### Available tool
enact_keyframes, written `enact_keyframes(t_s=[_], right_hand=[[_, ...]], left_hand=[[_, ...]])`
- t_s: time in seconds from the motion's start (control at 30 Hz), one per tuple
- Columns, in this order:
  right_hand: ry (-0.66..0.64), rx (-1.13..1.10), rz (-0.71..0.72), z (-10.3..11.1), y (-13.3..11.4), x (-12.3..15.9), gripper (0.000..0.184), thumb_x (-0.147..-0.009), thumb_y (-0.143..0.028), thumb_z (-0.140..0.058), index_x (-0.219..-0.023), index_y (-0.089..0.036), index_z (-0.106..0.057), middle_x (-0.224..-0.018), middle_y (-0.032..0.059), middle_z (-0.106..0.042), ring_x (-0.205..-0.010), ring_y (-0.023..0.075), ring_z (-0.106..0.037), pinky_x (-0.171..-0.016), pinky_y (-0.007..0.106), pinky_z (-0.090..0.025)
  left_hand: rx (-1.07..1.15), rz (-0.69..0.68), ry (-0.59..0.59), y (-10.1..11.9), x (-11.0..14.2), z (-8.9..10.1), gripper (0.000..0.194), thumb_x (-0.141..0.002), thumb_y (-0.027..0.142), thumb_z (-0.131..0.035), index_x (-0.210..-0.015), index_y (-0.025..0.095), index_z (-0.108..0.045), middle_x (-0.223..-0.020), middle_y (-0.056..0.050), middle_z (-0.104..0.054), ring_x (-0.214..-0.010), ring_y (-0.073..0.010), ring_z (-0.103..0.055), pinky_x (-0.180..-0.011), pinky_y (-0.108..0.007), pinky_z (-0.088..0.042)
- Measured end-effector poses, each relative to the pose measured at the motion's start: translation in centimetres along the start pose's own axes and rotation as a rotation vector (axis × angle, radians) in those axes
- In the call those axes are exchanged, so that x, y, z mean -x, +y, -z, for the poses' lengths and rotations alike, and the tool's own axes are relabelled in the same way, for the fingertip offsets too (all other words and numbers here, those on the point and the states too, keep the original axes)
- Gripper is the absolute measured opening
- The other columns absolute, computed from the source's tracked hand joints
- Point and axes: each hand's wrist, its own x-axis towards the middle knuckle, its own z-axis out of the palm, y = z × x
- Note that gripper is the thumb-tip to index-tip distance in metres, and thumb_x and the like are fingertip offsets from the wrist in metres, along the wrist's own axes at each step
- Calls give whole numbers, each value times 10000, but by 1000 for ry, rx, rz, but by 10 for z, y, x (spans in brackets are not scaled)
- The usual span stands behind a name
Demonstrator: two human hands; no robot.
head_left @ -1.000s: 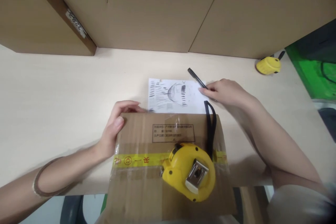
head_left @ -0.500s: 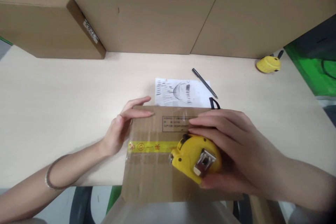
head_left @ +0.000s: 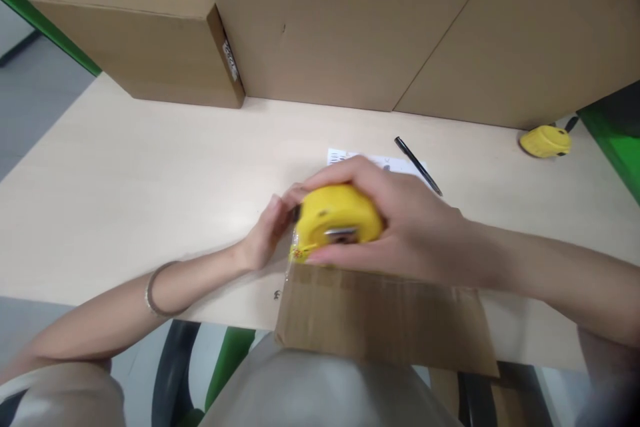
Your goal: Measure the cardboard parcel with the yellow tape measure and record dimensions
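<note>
A yellow tape measure (head_left: 337, 213), slightly blurred, is in my right hand (head_left: 415, 230), whose fingers wrap over its top with the thumb below. It lies over the left part of a taped cardboard box (head_left: 385, 320), covering the box's upper left corner. At that left end my left hand (head_left: 267, 230) is closed about the box's edge, its fingertips partly hidden behind the tape measure. The box reaches over the front edge of the table, close to my body. Whether any blade is drawn out cannot be seen.
Beyond my right hand are a partly covered paper with drawing (head_left: 340, 155) and a black pen (head_left: 417, 165). A second yellow tape measure (head_left: 545, 141) sits at the back right. Large cardboard boxes (head_left: 320, 33) line the back of the table (head_left: 150, 173); a flatter box (head_left: 140, 47) stands at left.
My right hand has carried the tape measure leftward and away from me, to the box's left end, and turned it. The left hand's fingers have curled in. The camera view has shifted left.
</note>
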Motion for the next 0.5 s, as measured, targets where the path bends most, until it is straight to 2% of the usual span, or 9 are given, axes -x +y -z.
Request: enact_keyframes(t_s=[0.07, 0.13, 0.23, 0.33, 0.43, 0.5], right_hand=[[-70, 212, 132, -10, -4, -6, 414, -910, -387, -745, -1274, -244, -609, -1194, 17, -745, -905, 166, -737, -705, 283, -543], [-81, 301, 168, -17, -3, -6, 415, -945, -386, -682, -1313, -217, -589, -1236, 45, -738, -881, 169, -738, -681, 290, -527], [-8, 327, 162, -25, 6, 0, 467, -954, -455, -663, -1335, -202, -569, -1311, 90, -723, -939, 203, -755, -672, 297, -537], [33, 350, 228, -33, 15, 1, 467, -1000, -492, -628, -1358, -200, -560, -1352, 107, -713, -1052, 224, -751, -749, 315, -573], [16, 360, 328, -36, 16, 0, 427, -1000, -400, -667, -1356, -186, -567, -1345, 104, -716, -1137, 212, -732, -883, 316, -581], [-18, 352, 294, -31, 13, 3, 429, -968, -334, -709, -1352, -201, -575, -1295, 77, -737, -1073, 187, -745, -844, 284, -578]], left_hand=[[24, 43, -56, 2, -1, 3, 652, -990, 784, -417, -1138, 237, -739, -1204, -81, -778, -1167, -307, -724, -1036, -480, -606], [-7, 7, -102, 5, -4, 3, 621, -992, 770, -448, -1116, 233, -733, -1131, -85, -786, -1091, -291, -745, -969, -462, -632], [-85, -116, -82, 9, -8, 1, 618, -981, 790, -443, -1122, 247, -704, -1137, -93, -754, -1099, -283, -724, -957, -468, -635], [-118, -160, -112, 11, -11, -2, 590, -1004, 761, -418, -1153, 250, -671, -1167, -97, -720, -1069, -268, -723, -941, -465, -640], [-173, -141, -145, 11, -11, 0, 574, -989, 752, -469, -1180, 241, -648, -1222, -88, -696, -1134, -281, -712, -992, -458, -620], [-222, -135, -150, 9, -10, 4, 603, -974, 767, -474, -1204, 235, -641, -1255, -89, -676, -1175, -294, -695, -1005, -457, -609]])
